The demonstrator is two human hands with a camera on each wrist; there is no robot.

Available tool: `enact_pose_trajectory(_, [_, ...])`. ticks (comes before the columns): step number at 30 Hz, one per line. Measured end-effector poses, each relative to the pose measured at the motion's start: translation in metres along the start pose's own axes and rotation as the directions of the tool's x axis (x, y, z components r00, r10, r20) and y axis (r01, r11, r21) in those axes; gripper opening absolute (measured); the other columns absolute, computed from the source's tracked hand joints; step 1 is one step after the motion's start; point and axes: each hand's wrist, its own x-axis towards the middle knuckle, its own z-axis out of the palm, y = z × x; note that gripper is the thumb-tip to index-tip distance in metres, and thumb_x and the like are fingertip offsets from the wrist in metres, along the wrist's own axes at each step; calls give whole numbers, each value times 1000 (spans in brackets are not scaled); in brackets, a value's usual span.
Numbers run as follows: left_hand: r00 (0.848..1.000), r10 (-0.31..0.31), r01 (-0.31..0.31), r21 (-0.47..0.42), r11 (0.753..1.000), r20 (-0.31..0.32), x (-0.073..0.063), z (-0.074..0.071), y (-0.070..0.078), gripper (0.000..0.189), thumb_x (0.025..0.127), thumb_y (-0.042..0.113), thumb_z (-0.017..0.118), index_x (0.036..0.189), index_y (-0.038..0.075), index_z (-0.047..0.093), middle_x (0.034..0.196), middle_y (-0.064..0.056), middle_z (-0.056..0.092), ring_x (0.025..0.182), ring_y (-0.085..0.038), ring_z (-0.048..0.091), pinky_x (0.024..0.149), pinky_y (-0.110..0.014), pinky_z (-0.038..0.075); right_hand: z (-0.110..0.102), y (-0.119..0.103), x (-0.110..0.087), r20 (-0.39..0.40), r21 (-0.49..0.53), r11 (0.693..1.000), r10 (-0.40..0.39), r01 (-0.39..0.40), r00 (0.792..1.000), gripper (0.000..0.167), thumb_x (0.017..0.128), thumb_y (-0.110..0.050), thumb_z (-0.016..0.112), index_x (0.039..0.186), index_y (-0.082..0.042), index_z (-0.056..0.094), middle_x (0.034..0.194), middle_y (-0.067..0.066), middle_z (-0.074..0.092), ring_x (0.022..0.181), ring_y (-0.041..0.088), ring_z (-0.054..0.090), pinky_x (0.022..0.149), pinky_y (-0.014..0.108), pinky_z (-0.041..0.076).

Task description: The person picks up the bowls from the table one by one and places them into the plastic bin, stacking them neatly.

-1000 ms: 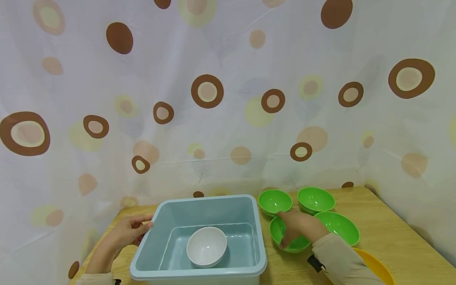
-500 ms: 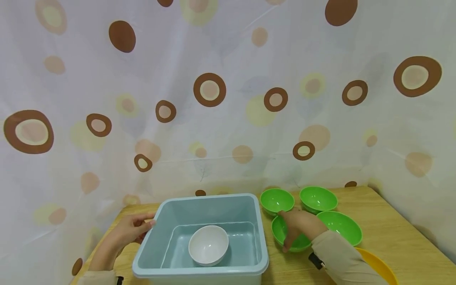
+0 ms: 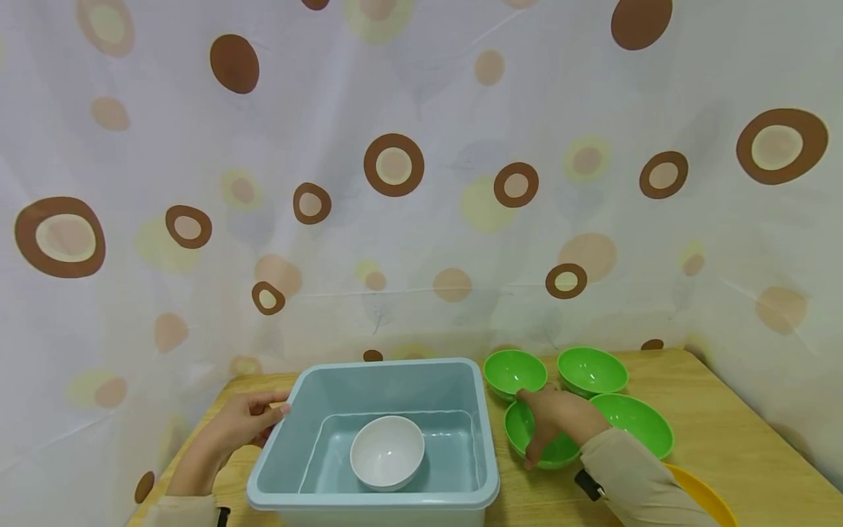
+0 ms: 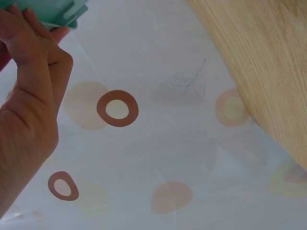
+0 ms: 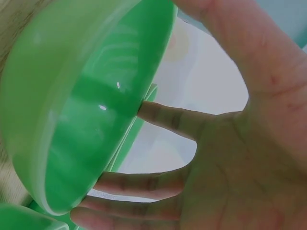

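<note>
The left hand [image 3: 233, 432] pinches the side rim of a blue tub [image 3: 369, 501], a hold that seems to steady it. Between both hands, a white bowl [image 3: 387, 454] lies inside the tub. The right hand [image 3: 560, 417] grasps a green bowl [image 3: 558, 450] directly beneath its palm, thumb and outspread fingers spanning the mouth, presumably because the opening is wide; contact with the table [image 3: 724, 410] cannot be judged. A second bowl [image 3: 515, 373] and a third bowl [image 3: 593, 369] stand beyond this hand, within apparent reach.
</note>
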Motion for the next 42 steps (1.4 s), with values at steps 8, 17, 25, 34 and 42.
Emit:
enact_pose_trajectory(8, [1000,-18,18,-4,1000,-17,0,1,1,51,98,20,58,138,-9,44,80,-4,64,68,-18,63,64,-35,56,0,1,-1,-2,11,1000,-2,2,1000,105,53,-39,94,139,-4,46,130,44,38,116,56,45,88,69,40])
enact_pose_trajectory(17, [1000,-16,16,-8,1000,-24,1,2,0,52,97,21,59,138,-9,45,81,-5,64,68,-18,63,64,-36,56,1,3,-2,-13,33,999,-9,10,1000,105,53,-40,94,139,-5,47,130,44,37,114,56,46,87,69,40])
enact_pose_trajectory(25, [1000,-13,12,-18,1000,-18,-1,2,1,53,97,22,60,137,-9,46,80,-5,64,68,-18,63,64,-35,56,4,5,-2,-15,41,999,-19,19,1000,107,52,-42,94,140,-5,46,133,46,32,116,60,42,87,70,39])
enact_pose_trajectory(34, [1000,-12,11,-7,1000,-18,-1,2,0,51,98,19,58,138,-10,45,80,-5,63,68,-18,63,64,-36,56,-3,-1,-12,-17,35,999,-33,34,999,106,53,-42,93,140,-6,46,133,45,33,118,58,41,88,70,38])
enact_pose_trajectory(42, [999,-12,13,22,1000,-31,0,2,-2,50,99,18,56,138,-10,44,80,-5,63,68,-19,62,63,-34,56,-11,-1,-19,-40,5,999,-54,54,998,111,53,-47,91,142,-3,41,131,46,31,113,54,47,86,67,42])
